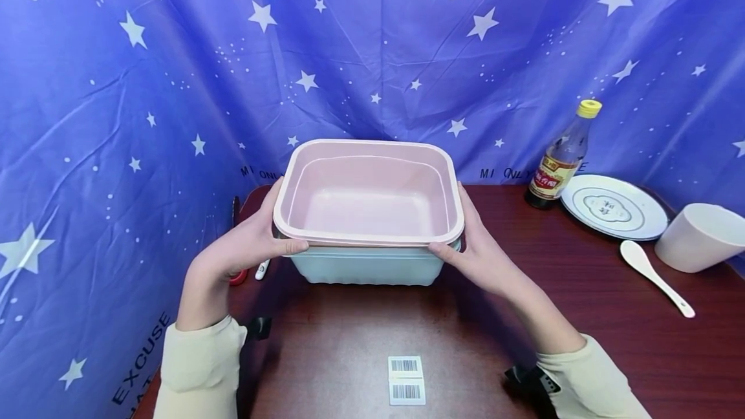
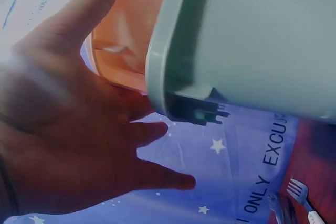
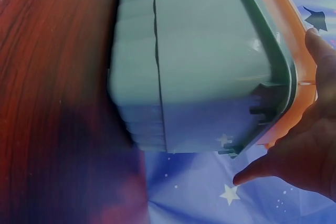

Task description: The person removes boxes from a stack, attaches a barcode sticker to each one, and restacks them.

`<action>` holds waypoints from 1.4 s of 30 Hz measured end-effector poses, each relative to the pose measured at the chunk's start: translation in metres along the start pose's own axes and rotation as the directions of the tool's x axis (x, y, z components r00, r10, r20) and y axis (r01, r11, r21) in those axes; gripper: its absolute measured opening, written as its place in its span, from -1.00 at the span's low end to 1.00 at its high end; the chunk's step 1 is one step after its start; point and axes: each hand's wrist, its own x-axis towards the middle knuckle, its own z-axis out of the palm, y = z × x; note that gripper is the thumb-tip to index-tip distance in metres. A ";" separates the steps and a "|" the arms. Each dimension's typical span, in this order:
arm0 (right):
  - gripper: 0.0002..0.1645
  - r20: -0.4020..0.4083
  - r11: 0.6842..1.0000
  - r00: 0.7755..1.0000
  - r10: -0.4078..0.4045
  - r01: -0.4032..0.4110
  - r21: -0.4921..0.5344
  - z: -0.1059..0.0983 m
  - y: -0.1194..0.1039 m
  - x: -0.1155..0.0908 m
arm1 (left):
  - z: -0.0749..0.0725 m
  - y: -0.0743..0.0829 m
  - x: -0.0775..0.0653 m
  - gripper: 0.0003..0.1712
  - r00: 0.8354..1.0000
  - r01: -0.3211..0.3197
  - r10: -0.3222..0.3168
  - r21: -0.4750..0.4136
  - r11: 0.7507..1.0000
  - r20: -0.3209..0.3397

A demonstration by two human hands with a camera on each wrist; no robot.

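Note:
A pink rectangular basin [image 1: 368, 209] sits nested in a pale blue-green basin [image 1: 367, 266], its rim standing above the lower one's. My left hand [image 1: 250, 238] grips the pink basin's left end, thumb over the front rim. At the opposite end, my right hand [image 1: 480, 247] holds the same rim with its thumb at the front corner. In the left wrist view, the fingers [image 2: 149, 134] spread just outside the blue-green rim. The right wrist view shows the blue-green basin's ribbed base [image 3: 137, 61] close over the table. Most fingers are hidden in the head view.
To the right stand a yellow-capped sauce bottle [image 1: 559, 160], white plates [image 1: 640, 212], a white cup [image 1: 695, 238] and a white spoon [image 1: 654, 277]. Two barcode cards [image 1: 406, 380] lie at the front. A fork [image 2: 299, 190] lies left of the basins. A starry curtain [image 1: 372, 50] hangs behind.

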 end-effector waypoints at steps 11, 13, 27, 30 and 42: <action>0.25 -0.013 0.998 0.999 -0.053 0.053 0.037 -0.005 -0.007 0.001 | 0.001 0.023 -0.004 0.39 0.986 -0.024 0.036 0.078 0.997 -0.165; 0.23 -0.020 0.997 0.998 -0.059 0.060 0.055 -0.006 -0.006 0.000 | 0.001 0.027 -0.004 0.39 0.982 -0.043 0.055 0.072 0.996 -0.182; 0.35 -0.107 0.972 0.989 -0.105 0.125 0.200 -0.010 -0.007 -0.008 | 0.012 0.044 -0.002 0.42 0.964 -0.191 0.174 -0.065 0.980 -0.202; 0.35 -0.132 0.962 0.985 -0.113 0.142 0.233 -0.012 -0.010 -0.009 | 0.014 0.046 -0.003 0.43 0.967 -0.176 0.156 -0.085 0.981 -0.201; 0.31 -0.166 0.946 0.977 -0.136 0.178 0.269 -0.025 -0.028 -0.012 | 0.020 0.053 -0.007 0.40 0.954 -0.219 0.193 -0.093 0.971 -0.229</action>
